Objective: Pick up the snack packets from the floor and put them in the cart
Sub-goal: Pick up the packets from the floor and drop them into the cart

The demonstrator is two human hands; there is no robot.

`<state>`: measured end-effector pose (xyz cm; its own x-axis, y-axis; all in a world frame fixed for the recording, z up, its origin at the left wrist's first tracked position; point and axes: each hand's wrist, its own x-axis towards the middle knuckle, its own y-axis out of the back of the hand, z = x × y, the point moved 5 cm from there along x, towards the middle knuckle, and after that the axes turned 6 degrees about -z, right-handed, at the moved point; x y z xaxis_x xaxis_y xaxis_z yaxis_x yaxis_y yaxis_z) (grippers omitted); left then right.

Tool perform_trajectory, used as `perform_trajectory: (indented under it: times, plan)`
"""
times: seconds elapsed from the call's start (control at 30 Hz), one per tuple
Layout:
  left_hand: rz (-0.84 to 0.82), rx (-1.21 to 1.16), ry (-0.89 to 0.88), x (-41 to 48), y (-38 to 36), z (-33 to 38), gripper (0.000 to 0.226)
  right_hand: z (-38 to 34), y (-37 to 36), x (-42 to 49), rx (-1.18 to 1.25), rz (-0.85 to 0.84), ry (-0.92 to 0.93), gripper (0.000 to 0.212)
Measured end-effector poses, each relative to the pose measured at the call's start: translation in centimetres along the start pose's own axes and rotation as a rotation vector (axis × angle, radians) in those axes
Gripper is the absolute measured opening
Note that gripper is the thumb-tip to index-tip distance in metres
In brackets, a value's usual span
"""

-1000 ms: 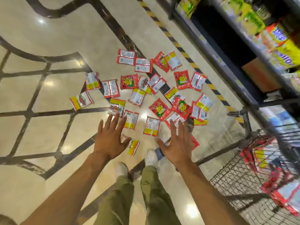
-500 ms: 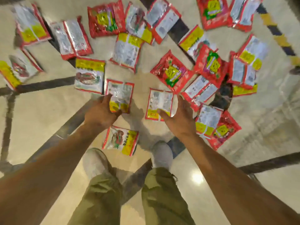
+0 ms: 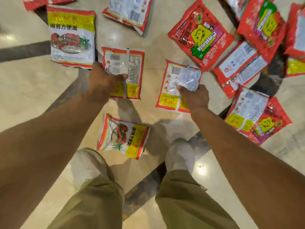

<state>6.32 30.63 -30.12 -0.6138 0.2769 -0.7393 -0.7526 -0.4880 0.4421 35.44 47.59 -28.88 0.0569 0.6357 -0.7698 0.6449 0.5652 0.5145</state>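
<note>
Several red, white and yellow snack packets lie scattered on the glossy floor. My left hand point(image 3: 103, 80) grips a face-down packet point(image 3: 128, 63) by its lower left part. My right hand point(image 3: 194, 95) pinches another face-down packet point(image 3: 179, 75) near its middle; the film crumples under the fingers. Both packets rest on the floor or barely above it. One face-up packet point(image 3: 123, 136) lies just ahead of my feet, between the arms. Another face-up packet point(image 3: 72, 36) lies far left. The cart is out of view.
More packets crowd the right side, among them a red one point(image 3: 200, 34) and a stacked pair point(image 3: 254, 116). My feet in white shoes point(image 3: 179, 156) stand below the hands. Dark inlay strips point(image 3: 24, 51) cross the cream floor.
The view has dropped much closer to the floor. Both hands, open a second ago, have closed on the two nearest face-down packets. The cart and shelves have left the view.
</note>
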Motion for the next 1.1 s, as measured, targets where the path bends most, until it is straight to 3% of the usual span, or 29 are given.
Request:
perform_trajectory:
  times: [0.1,0.17,0.33,0.57,0.77,0.97,1.1]
  plan:
    - [-0.098,-0.126,0.026,-1.0,-0.1,0.2,0.041,0.2,-0.5,-0.5,0.079,-0.073,-0.017,0.027]
    - [-0.175,-0.207,0.042,-2.2,0.2,0.5,0.039,-0.1,-0.4,-1.7,0.143,-0.107,-0.020,0.014]
    - [-0.314,-0.277,0.045,-6.9,2.7,2.0,0.047,-2.2,1.0,-6.2,0.297,-0.247,-0.016,0.025]
    - [-0.301,-0.350,-0.001,-17.4,10.1,9.3,0.046,-7.4,8.4,-17.1,0.379,-0.379,0.014,0.027]
    - [-0.375,-0.443,-0.045,-30.0,18.1,20.9,0.063,-14.4,19.1,-29.5,0.469,-0.473,0.047,0.039]
    - [-0.395,-0.448,-0.087,-47.1,25.2,34.1,0.043,-22.6,32.1,-42.6,0.550,-0.491,0.112,0.059]
    - [-0.417,-0.445,-0.156,-57.8,29.2,41.2,0.055,-26.3,40.6,-49.9,0.616,-0.452,0.204,0.078]
